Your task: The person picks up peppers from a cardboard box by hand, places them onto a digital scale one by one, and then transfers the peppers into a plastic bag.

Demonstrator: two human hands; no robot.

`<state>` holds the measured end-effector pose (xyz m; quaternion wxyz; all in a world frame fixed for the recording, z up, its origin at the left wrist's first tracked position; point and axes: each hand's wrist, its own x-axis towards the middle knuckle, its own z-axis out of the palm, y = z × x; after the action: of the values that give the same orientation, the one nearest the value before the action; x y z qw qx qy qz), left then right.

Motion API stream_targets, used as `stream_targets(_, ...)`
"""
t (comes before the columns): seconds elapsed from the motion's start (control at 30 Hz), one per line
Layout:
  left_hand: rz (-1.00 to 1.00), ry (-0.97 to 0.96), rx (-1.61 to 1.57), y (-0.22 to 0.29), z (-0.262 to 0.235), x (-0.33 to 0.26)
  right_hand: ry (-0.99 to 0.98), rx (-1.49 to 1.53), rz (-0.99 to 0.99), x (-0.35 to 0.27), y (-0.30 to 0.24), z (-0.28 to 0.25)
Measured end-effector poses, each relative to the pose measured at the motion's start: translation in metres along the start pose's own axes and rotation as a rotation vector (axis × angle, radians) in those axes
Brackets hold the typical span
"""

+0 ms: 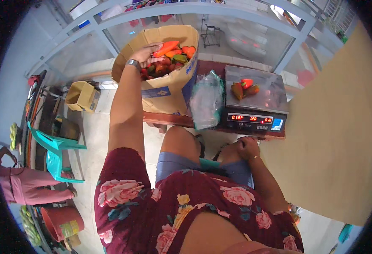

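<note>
My left hand (pixel 144 56) reaches over the rim of a large cardboard box (pixel 165 94). Its fingers are closed on a long orange-red pepper (pixel 168 48) at the top of the pile. Beneath it lie more peppers (pixel 162 67) in red, orange and green. My right hand (pixel 248 148) rests on my right knee with its fingers curled in and nothing visible in them. Just beyond that hand stands a digital scale (pixel 257 120) with lit red figures. On its metal plate sit three peppers (pixel 245 89), one bright red and two darker brownish-red.
Clear plastic bags (pixel 207 99) lie between box and scale on a low dark-red table (pixel 167 118). A large tan panel (pixel 334 139) stands at the right. On the left are a small carton (pixel 82 96), a turquoise chair (pixel 55 156), a red bucket (pixel 63 222) and another person (pixel 33 186).
</note>
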<state>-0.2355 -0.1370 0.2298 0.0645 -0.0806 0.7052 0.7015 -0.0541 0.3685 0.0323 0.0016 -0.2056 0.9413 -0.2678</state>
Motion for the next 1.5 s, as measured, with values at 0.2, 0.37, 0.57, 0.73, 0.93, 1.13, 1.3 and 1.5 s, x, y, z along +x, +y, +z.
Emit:
stream_targets(0.2, -0.059, -0.100, -0.242, 0.012, 0.009, -0.008, -0.106, -0.045, 0.108, 0.000, -0.012, -0.007)
stream_targets(0.37, -0.056, -0.578, -0.439, 0.022, 0.037, 0.006, 0.003, -0.004, 0.065, -0.006, 0.000, 0.002)
stream_targets(0.57, 0.066, -0.340, -0.254, 0.033, 0.161, 0.004, 0.005, -0.005, 0.067, -0.007, 0.006, 0.001)
stream_targets(0.73, 0.811, -0.080, 0.945, -0.043, 0.290, 0.001, -0.063, -0.041, 0.096, -0.004, -0.007, -0.014)
stream_targets(0.93, 0.993, 0.095, 1.196, -0.119, 0.373, -0.009, 0.015, -0.047, 0.024, -0.012, 0.006, -0.004)
stream_targets(1.13, 0.926, 0.174, 1.256, -0.143, 0.382, 0.001, -0.100, -0.088, 0.121, -0.006, 0.000, -0.016)
stream_targets(1.3, 0.842, 0.185, 1.284, -0.149, 0.375, 0.005, -0.016, -0.060, -0.002, -0.001, -0.013, -0.015)
stream_targets(1.5, 0.757, 0.116, 1.320, -0.140, 0.381, -0.001, -0.110, -0.100, 0.053, -0.004, 0.001, -0.005)
